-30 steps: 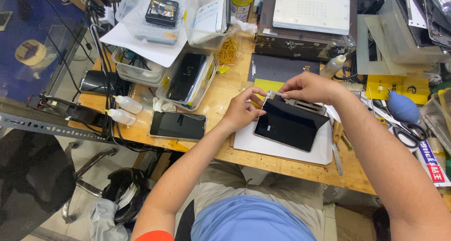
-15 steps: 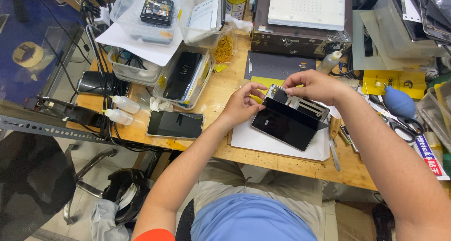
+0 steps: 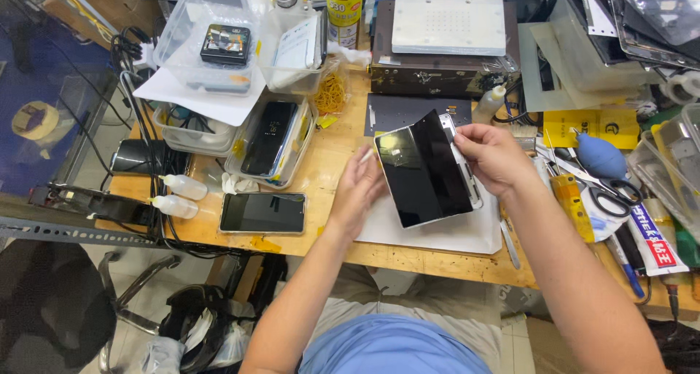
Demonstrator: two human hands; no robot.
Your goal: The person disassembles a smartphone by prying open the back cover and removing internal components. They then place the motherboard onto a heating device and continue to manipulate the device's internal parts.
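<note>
Two hands hold a tablet (image 3: 426, 171) with a dark glossy screen, tilted above a white sheet (image 3: 437, 232) on the wooden counter (image 3: 335, 162). The left hand (image 3: 359, 190) cups its left edge with curled fingers; the right hand (image 3: 492, 155) pinches its upper right edge. A phone (image 3: 262, 213) lies left of the tablet.

Phone (image 3: 262, 213) left of white mat (image 3: 437, 232)

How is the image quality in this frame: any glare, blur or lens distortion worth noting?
Head view: even, bright light with soft shadows; a pale glare patch sits at the upper corner of the dark screen panel held between the left hand and right hand; both hands are sharp, with no motion blur; wide-angle distortion bends the wooden table edges and stretches the forearms towards the bottom corners.
</note>
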